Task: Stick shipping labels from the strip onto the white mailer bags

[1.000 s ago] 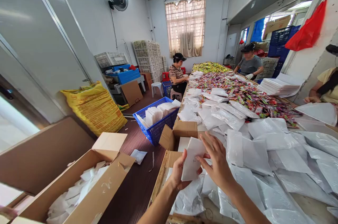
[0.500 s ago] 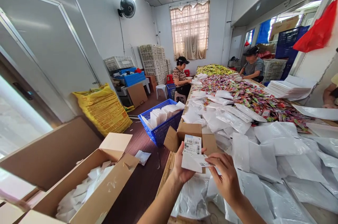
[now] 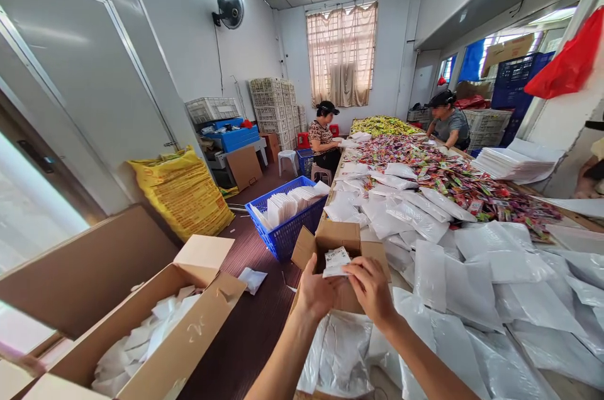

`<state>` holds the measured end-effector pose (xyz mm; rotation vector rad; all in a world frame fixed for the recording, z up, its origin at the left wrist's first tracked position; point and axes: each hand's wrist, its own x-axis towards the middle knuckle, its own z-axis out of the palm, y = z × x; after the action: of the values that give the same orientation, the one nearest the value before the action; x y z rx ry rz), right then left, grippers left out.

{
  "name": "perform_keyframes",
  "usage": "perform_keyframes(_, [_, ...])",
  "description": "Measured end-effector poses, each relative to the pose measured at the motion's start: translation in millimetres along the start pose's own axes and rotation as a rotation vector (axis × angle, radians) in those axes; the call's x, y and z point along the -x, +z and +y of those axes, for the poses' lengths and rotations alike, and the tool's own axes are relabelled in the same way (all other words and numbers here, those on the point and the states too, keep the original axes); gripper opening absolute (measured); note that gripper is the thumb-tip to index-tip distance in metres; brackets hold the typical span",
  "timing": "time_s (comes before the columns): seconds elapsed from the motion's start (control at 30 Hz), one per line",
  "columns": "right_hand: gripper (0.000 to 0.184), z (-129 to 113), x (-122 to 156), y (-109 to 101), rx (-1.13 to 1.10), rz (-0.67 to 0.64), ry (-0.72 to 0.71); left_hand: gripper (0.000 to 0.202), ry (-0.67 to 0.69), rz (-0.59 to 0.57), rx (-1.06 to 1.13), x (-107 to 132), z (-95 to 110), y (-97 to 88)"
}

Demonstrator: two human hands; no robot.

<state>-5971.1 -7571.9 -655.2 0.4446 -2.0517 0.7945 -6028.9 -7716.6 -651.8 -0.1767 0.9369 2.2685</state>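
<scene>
My right hand (image 3: pixel 372 290) pinches the lower right edge of a small stack of white printed labels (image 3: pixel 336 260). The labels lie tilted over the opening of a small cardboard box (image 3: pixel 337 234), whose flaps stand apart. My left hand (image 3: pixel 318 293) is at the box's near left side, thumb raised and fingers stretched toward the labels' lower edge. Its thumb is apart from the labels; its fingertips are partly hidden. Puffy white plastic mailer bags (image 3: pixel 335 350) lie just below both hands.
White mailers (image 3: pixel 491 255) cover the table's right side, with colourful small packets (image 3: pixel 425 164) beyond. A blue basket (image 3: pixel 283 239) of white envelopes stands left of the table. A large open carton (image 3: pixel 189 331) holds paper scraps. Two people (image 3: pixel 323 136) sit at the far end.
The labels, earlier held up in my left hand with a barcode facing me, have moved down and away over the box. My left thumb has come off them; my right hand has moved inward.
</scene>
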Motion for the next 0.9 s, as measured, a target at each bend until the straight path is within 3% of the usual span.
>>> perform_keyframes(0.13, [0.033, -17, 23, -9, -0.105, -0.09, -0.085, 0.029, 0.026, 0.08, -0.172, 33, -9, -8.1])
perform_keyframes(0.27, [0.036, -29, 59, -13, -0.14, -0.112, 0.135, 0.033, 0.2, 0.138, -0.216, 48, 4, -18.1])
perform_keyframes(0.37, [0.042, -39, 100, -4, -0.102, -0.442, 0.322, 0.036, 0.304, 0.151, -0.266, 60, 11, -22.7])
perform_keyframes(0.43, [0.063, -45, 124, 6, -0.055, -0.709, 0.368, 0.036, 0.351, 0.148, -0.303, 68, 8, -23.1])
perform_keyframes(0.53, [0.079, -50, 139, 14, -0.015, -0.847, 0.411, 0.036, 0.423, 0.136, -0.341, 75, -2, -23.7])
perform_keyframes(0.6, [0.067, -52, 133, 11, -0.073, -0.814, 0.45, 0.034, 0.464, 0.131, -0.357, 80, -9, -26.1])
perform_keyframes(0.7, [0.04, -57, 108, -6, -0.302, -0.63, 0.561, 0.03, 0.512, 0.129, -0.428, 90, -18, -31.8])
perform_keyframes(0.8, [0.051, -64, 77, -24, -0.521, -0.361, 0.627, 0.023, 0.518, 0.089, -0.655, 104, -28, -33.8])
perform_keyframes(0.9, [0.061, -69, 55, -34, -0.572, -0.248, 0.61, 0.019, 0.49, 0.009, -0.888, 119, -36, -28.4])
